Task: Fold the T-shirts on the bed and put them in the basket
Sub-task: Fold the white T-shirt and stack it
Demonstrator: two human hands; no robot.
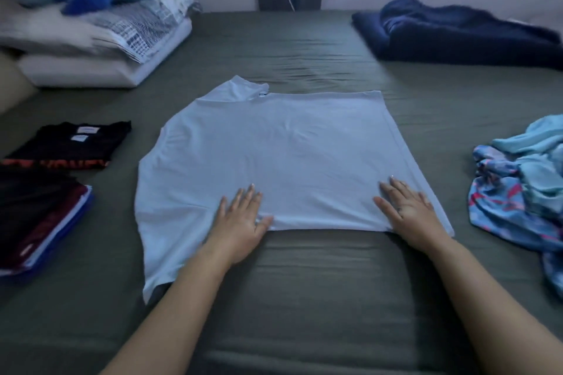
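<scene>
Pressing both flat, open hands, left hand [240,219] and right hand [409,213], on half-folded pale blue T-shirt [274,155] mid-bed; you're gripping nothing. Folded stack [39,216] waiting at left edge, unfolded pile [518,186] at right edge; basket not showing.

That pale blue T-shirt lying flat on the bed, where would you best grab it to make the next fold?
Probably the loose left part of the pale blue T-shirt, which still sticks out past the left hand. Pinch its outer edge from the left and carry it over; both flat hands, including the right hand, already pin the near edge.
</scene>
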